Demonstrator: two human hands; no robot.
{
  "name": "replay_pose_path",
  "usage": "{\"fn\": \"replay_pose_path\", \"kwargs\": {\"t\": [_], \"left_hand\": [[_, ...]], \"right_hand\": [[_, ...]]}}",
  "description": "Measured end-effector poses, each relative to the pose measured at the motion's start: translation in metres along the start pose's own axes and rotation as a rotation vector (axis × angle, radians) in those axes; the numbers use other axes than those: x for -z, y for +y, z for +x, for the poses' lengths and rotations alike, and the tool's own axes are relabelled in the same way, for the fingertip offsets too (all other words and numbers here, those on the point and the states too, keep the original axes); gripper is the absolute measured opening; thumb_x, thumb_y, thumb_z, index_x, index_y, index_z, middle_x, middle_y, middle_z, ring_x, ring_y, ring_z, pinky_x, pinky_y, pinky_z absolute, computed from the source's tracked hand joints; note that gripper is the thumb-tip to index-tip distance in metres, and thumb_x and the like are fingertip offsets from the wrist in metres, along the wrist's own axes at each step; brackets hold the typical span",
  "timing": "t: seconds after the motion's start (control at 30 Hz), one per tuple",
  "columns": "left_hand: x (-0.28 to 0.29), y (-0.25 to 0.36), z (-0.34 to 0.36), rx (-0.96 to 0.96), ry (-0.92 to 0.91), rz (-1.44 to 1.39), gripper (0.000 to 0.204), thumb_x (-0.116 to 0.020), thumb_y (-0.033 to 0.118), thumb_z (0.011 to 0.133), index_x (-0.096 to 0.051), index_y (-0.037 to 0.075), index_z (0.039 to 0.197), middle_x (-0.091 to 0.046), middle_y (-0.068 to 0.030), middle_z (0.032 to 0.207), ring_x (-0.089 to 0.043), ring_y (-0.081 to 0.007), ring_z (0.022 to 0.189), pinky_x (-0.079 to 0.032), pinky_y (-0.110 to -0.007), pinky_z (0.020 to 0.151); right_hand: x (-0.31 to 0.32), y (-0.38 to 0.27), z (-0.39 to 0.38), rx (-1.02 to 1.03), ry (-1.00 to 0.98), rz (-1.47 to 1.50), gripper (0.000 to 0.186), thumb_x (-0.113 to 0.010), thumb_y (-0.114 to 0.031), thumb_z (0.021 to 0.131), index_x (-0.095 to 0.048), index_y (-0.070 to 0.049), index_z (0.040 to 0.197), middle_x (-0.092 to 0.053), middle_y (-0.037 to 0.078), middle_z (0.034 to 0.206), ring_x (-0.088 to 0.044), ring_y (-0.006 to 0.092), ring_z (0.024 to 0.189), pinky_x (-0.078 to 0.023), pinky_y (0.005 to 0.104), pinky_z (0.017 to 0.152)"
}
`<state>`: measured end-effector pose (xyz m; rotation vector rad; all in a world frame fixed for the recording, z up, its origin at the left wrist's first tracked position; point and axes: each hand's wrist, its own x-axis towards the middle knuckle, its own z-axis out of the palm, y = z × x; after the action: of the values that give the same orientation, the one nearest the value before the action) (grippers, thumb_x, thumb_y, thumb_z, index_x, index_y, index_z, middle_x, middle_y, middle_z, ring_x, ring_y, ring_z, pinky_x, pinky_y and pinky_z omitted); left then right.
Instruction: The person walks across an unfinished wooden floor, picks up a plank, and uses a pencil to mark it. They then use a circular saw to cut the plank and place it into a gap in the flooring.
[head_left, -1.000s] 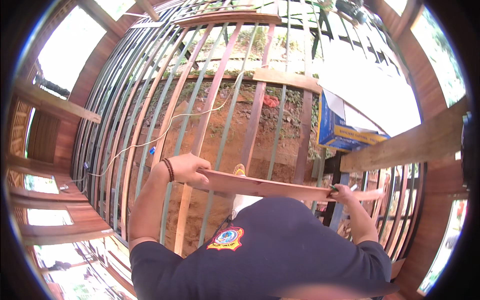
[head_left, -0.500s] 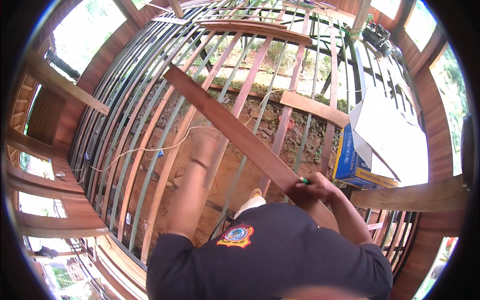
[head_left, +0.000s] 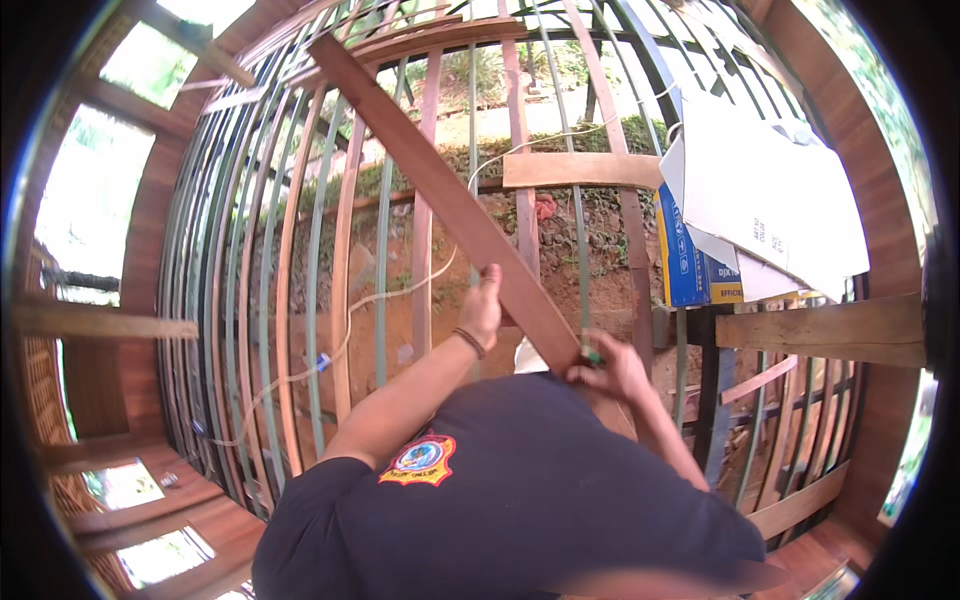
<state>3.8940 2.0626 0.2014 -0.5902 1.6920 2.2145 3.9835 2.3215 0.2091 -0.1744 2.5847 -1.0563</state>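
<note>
A long reddish-brown plank (head_left: 440, 200) lies diagonally before me, its far end up at the upper left. My left hand (head_left: 484, 305) grips the plank's left edge below the middle, thumb upward, a bead bracelet on the wrist. My right hand (head_left: 612, 368) is closed at the near end of the plank, with a small green item (head_left: 590, 355) in it, too small to name. The near end runs down toward my dark shirt (head_left: 510, 470), which hides part of what lies below.
Spaced slats (head_left: 380, 340) form an open frame over soil and plants, crossed by a pale cord (head_left: 390, 293). A short board (head_left: 555, 170) lies across them. A blue-yellow box (head_left: 683, 260) with white cardboard (head_left: 760, 210) sits at right beside a beam (head_left: 820, 330); wooden members border both sides.
The plank has swung from crosswise to diagonal, its far end rising upper left. My left hand left its end, moved low, and now grips its edge nearer me. My head view has shifted.
</note>
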Motion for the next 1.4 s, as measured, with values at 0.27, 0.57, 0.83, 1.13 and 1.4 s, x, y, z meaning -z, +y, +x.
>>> {"fn": "replay_pose_path", "kwargs": {"t": [0.27,0.57,0.83,1.13,1.4], "left_hand": [[-0.032,0.091,0.115,0.216,0.056,0.234,0.057,-0.041,0.050,0.102,-0.055,-0.001,0.125,-0.067,-0.0166,0.114,-0.067,-0.0271,0.104,-0.055,-0.046,0.089],[0.044,0.130,0.197,0.291,-0.210,0.714,0.043,-0.054,0.037,0.100,-0.052,0.004,0.127,-0.064,-0.0146,0.122,-0.064,-0.0250,0.110,-0.053,-0.040,0.090],[0.328,0.182,0.245,0.345,0.502,0.790,0.029,-0.057,0.030,0.095,-0.061,0.009,0.114,-0.069,-0.0072,0.094,-0.069,-0.0201,0.081,-0.056,-0.039,0.067],[0.291,0.156,0.376,0.361,0.460,0.711,0.021,-0.062,0.022,0.093,-0.066,0.002,0.096,-0.071,-0.0091,0.081,-0.068,-0.0159,0.066,-0.055,-0.031,0.057],[0.165,0.253,0.526,0.223,0.159,0.759,0.022,-0.059,0.020,0.096,-0.063,-0.001,0.092,-0.071,-0.0090,0.085,-0.069,-0.0153,0.073,-0.056,-0.030,0.068]], "right_hand": [[-0.028,-0.004,0.047,-0.274,0.009,-0.131,0.103,-0.079,-0.046,0.068,-0.026,-0.019,0.153,-0.062,0.016,0.107,-0.068,0.0361,0.089,-0.055,0.0468,0.076],[-0.008,0.052,0.092,-0.426,0.071,0.147,0.091,-0.079,-0.037,0.064,-0.041,-0.021,0.145,-0.069,0.014,0.106,-0.067,0.0346,0.099,-0.053,0.0449,0.085],[-0.003,0.083,0.153,-0.588,0.118,0.160,0.088,-0.082,-0.042,0.064,-0.046,-0.018,0.141,-0.070,0.014,0.102,-0.068,0.0351,0.097,-0.053,0.0451,0.082],[0.066,0.096,0.345,-0.736,0.070,0.085,0.083,-0.078,-0.045,0.064,-0.054,-0.010,0.136,-0.068,0.020,0.116,-0.065,0.0335,0.110,-0.051,0.0421,0.094],[0.113,0.104,0.480,-0.879,0.055,0.087,0.088,-0.077,-0.043,0.065,-0.051,-0.004,0.140,-0.064,0.024,0.123,-0.061,0.0339,0.118,-0.047,0.0416,0.100]]}}
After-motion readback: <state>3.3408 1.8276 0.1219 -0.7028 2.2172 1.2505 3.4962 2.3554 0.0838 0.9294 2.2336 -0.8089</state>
